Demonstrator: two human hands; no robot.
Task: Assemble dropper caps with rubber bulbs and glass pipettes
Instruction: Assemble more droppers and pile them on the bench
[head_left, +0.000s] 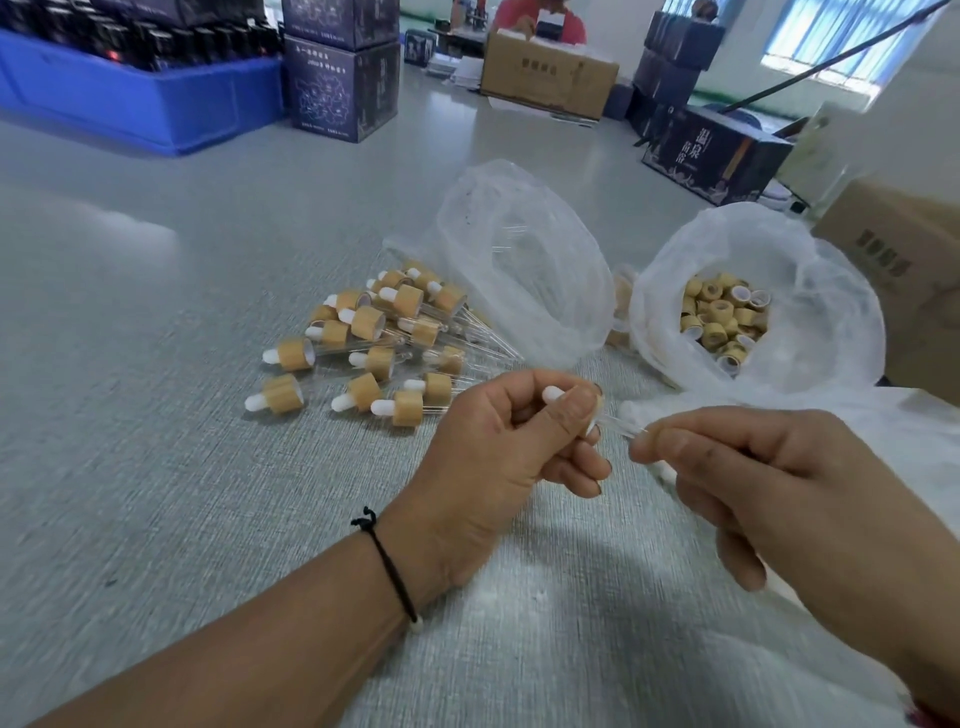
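Note:
My left hand (511, 441) grips a bamboo-coloured dropper cap (596, 408) between thumb and fingers, its white rubber bulb (553, 393) poking out to the upper left. A clear glass pipette (621, 426) runs from the cap's underside to my right hand (769, 483), which pinches its far end between thumb and forefinger. A pile of several assembled droppers (374, 343) lies on the grey table beyond my left hand. A white plastic bag (810, 291) at the right holds several loose bamboo caps (724, 322).
A second, clear plastic bag (524, 260) sits between the pile and the cap bag. Cardboard boxes (904, 270) stand at the right, dark printed boxes (340, 83) and a blue crate (130, 98) at the back. A person sits behind a brown box (548, 78).

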